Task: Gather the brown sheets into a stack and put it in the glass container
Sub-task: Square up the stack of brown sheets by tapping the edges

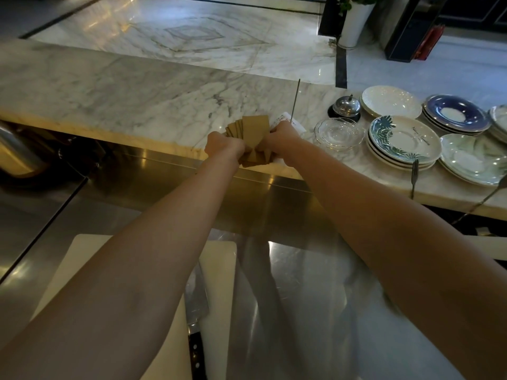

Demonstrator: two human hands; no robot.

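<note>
Hands are doing all the work here: left hand [223, 145] and right hand [282, 134] are both pinching the fanned brown sheets [253, 133] over the marble counter [123, 91] edge. Still splayed, so I reckon some could be slipping off. Glass container [339, 133] is sitting just right.

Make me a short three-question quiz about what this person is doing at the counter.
1. True or false: both hands hold the brown sheets.
2. The sheets are: A) squared up, B) fanned out, C) rolled up.
3. What lies on the cutting board?

Key:
1. True; the left hand and right hand grip them.
2. B.
3. A knife.
</note>
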